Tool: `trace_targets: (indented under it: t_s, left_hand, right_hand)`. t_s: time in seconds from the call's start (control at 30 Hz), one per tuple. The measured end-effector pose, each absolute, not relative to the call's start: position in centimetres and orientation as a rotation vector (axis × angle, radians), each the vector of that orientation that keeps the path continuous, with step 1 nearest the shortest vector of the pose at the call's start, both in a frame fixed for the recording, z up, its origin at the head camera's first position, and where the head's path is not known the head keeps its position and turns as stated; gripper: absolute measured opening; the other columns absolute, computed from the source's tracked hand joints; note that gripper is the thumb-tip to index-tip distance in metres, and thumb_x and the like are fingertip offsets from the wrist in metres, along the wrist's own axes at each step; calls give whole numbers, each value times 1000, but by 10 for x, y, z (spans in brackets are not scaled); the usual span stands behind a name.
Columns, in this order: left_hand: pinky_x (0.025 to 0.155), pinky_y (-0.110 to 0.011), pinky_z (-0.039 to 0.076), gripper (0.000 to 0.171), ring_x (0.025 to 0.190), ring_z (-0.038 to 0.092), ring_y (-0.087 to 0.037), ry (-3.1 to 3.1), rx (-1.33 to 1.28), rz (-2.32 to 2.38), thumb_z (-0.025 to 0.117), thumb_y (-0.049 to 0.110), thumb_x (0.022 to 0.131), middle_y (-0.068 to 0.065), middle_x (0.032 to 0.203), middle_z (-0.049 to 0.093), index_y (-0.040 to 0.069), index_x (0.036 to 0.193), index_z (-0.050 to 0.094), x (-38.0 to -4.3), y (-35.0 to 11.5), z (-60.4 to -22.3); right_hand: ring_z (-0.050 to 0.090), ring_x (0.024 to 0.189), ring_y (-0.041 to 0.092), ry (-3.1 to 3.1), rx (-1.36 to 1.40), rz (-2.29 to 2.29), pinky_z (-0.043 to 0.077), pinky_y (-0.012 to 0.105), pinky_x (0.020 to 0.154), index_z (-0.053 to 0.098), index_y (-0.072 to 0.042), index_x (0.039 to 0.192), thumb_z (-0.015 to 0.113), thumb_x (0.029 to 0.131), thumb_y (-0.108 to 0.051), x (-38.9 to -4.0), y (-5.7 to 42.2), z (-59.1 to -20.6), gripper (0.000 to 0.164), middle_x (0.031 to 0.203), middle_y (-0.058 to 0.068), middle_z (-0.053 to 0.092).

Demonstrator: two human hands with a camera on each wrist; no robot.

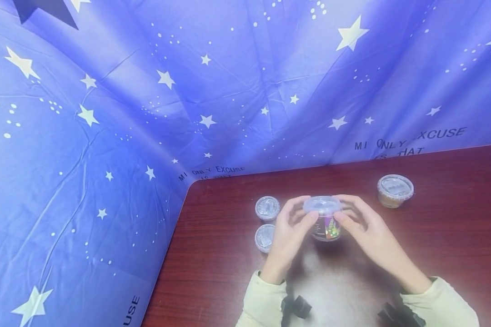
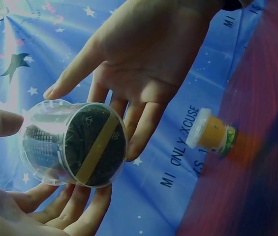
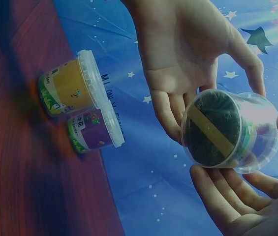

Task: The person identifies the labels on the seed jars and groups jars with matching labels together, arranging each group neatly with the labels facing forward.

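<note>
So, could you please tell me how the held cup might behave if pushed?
The held cup is round, so it would likely roll if tipped over. Its glossy, clear sides may feel slippery. The dark fill showing through its base probably adds some weight.

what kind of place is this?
Likely an indoor tabletop workspace, screened off; the wider room isn't visible. Signs: reddish-brown table, star-print cloth along two sides, small lidded cups.

four lidded tubs (image 1: 327,227) (image 1: 268,208) (image 1: 264,238) (image 1: 395,190), two sleeves (image 1: 263,302) (image 1: 442,304), one table (image 1: 221,254)
</note>
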State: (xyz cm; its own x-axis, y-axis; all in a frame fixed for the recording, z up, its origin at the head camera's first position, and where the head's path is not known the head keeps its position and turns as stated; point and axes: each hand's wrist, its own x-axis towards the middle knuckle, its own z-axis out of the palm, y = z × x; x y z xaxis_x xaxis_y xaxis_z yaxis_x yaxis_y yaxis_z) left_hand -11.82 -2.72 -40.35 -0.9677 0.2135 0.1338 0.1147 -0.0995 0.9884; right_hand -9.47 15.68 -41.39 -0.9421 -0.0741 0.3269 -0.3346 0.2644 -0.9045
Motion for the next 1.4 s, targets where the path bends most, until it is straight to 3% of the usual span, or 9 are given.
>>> trace_targets:
  t_s: [0.27, 0.47, 0.67, 0.9, 1.17, 1.4]
  left_hand:
    - [95, -28, 53, 39, 109, 64, -15, 2021, 397, 2241, 65, 13, 93, -13, 124, 65, 7, 131, 59, -119, -30, -404]
    - [97, -29, 53, 38, 110, 64, -12, 1970, 461, 2228, 61, 13, 95, -16, 126, 64, 5, 133, 58, -120, -31, -406]
    - [99, -30, 52, 39, 115, 62, -14, 1941, 499, 2223, 60, 13, 96, -17, 129, 62, 5, 134, 57, -120, -32, -406]
    - [96, -29, 54, 38, 111, 64, -16, 1973, 469, 2237, 61, 14, 96, -17, 125, 64, 6, 133, 58, -120, -31, -405]
    - [89, -29, 57, 41, 111, 65, -25, 2058, 377, 2234, 70, 16, 90, -4, 120, 68, 14, 129, 61, -116, -26, -403]
    - [91, -28, 56, 42, 112, 64, -26, 2057, 380, 2241, 69, 15, 90, -7, 122, 67, 9, 131, 60, -118, -27, -403]
  right_hand:
    - [62, 105, -1, -2322, 397, 1749, 52, 14, 87, 50, -9, 139, 54, 101, -9, -95, 157, -413, 38, 118, -11, 64]
    - [58, 115, -4, -2337, 432, 1774, 48, 12, 92, 49, -12, 141, 54, 101, -10, -94, 156, -413, 40, 127, -9, 61]
    - [59, 114, -4, -2327, 427, 1761, 49, 12, 92, 50, -9, 140, 56, 100, -9, -94, 155, -412, 40, 127, -8, 61]
    - [62, 107, -4, -2318, 346, 1720, 51, 12, 88, 52, -9, 139, 60, 99, -9, -93, 155, -411, 41, 120, -16, 64]
    - [64, 102, -2, -2290, 312, 1726, 51, 11, 86, 52, -8, 138, 62, 97, -8, -93, 155, -412, 42, 113, -17, 67]
    - [64, 101, 0, -2296, 337, 1747, 53, 14, 84, 51, -9, 138, 60, 98, -8, -93, 155, -412, 40, 113, -15, 67]
